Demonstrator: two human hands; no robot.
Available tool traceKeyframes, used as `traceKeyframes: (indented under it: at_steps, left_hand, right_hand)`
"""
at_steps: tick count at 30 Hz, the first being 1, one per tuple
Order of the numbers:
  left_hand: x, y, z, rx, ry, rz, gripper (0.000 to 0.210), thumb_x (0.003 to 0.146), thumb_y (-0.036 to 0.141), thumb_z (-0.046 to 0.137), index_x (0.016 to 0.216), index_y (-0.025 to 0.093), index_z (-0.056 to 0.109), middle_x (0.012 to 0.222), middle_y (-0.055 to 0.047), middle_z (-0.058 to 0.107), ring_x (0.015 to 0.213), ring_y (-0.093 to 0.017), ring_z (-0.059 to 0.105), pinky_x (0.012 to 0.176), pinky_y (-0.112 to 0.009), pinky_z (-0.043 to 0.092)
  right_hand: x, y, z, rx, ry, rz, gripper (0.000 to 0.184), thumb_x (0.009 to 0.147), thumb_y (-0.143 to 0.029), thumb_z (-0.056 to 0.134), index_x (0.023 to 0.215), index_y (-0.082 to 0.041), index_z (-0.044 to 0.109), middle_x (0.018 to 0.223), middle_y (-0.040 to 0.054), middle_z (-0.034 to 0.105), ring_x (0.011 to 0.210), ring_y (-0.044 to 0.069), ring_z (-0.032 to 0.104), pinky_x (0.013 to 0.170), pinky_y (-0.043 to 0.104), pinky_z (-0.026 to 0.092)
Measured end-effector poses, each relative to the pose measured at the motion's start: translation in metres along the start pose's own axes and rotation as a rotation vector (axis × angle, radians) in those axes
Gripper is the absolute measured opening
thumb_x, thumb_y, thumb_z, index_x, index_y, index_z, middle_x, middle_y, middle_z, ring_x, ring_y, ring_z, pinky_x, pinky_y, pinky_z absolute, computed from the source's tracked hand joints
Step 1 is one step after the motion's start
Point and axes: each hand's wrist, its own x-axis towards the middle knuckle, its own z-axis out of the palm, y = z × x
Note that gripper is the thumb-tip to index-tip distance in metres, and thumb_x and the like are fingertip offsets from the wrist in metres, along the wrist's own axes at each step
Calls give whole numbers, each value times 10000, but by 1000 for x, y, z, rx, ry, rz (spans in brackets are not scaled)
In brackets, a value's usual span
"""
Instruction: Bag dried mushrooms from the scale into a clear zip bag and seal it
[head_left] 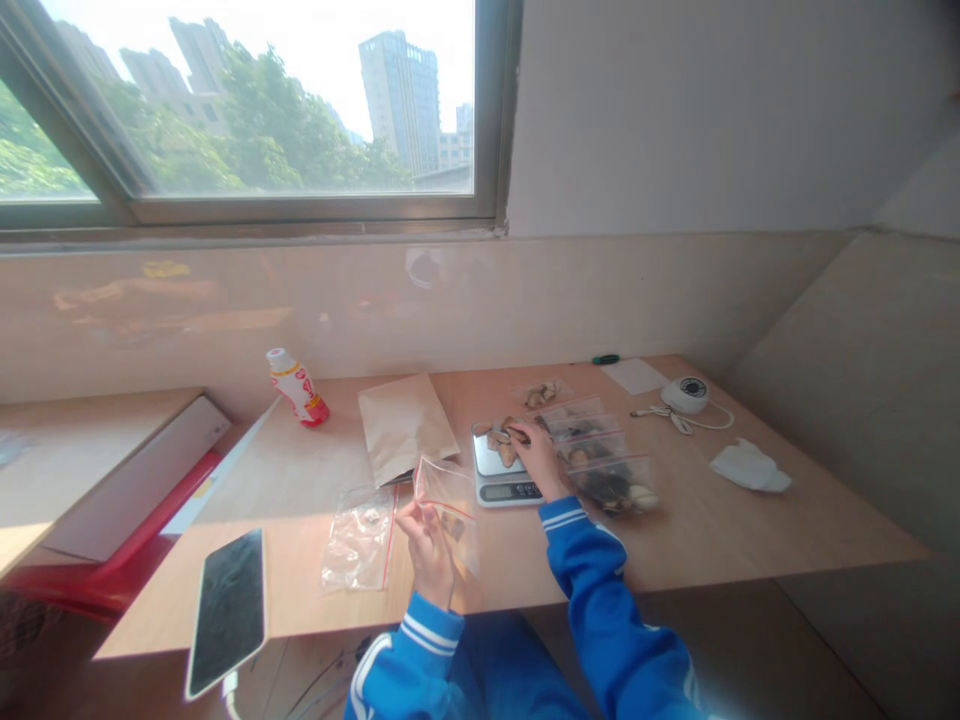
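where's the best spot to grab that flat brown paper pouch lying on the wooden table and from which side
Probably the near short edge of the flat brown paper pouch, coming from the person's side. It lies flat on the wooden table, so fingers would need to slide under an edge. That near corner sits just beyond the left hand, which holds a clear zip bag; the right hand is on the scale.

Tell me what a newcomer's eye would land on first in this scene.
The bright window across the top left, full of trees and tower blocks, pulls the eye first. Below it, on the wooden table, two blue-sleeved arms meet at centre: the right hand rests on brown pieces piled on a small scale, while the left hand holds up a clear zip bag. At the table's near left edge lies a dark phone.
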Motion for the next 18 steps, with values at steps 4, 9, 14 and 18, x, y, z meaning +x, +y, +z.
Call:
traceKeyframes:
  at_steps: [4, 9, 14, 18]
  left_hand:
    - [-1, 1, 1, 2, 4, 7, 470, 843, 653, 331, 993, 211, 379, 876, -95, 582, 778, -251, 621, 683, -424, 503]
    - [-1, -1, 1, 21, -13, 20, 481, 831, 671, 334, 976, 215, 377, 872, -77, 592, 798, -234, 631, 702, -388, 501]
    - [-1, -11, 4, 15, 23, 83, 520, 812, 676, 379, 1007, 195, 414, 1068, -149, 598, 972, -247, 625, 810, -391, 495]
    - [-1, -22, 4, 14, 8, 196, 440, 850, 595, 410, 1053, 206, 426, 1179, -157, 577, 1112, -239, 578, 897, -410, 470]
  right_hand:
    - [0, -9, -9, 61, 50, 6, 279, 790, -187, 511, 1018, -128, 662, 1040, 131, 674, 984, 235, 605, 898, 400, 471]
    - [0, -55, -38, 223, 42, 19, 296, 812, -264, 546, 1066, -163, 662, 1064, 115, 676, 958, 225, 616, 850, 369, 491]
    - [-10, -122, -72, 433, -404, -23, 302, 810, -319, 599, 1087, -224, 667, 1052, 41, 688, 859, 163, 634, 750, 276, 513]
    - [-22, -144, -78, 398, -641, -132, 295, 818, -292, 595, 1101, -246, 666, 1017, 11, 695, 853, 155, 627, 708, 244, 494]
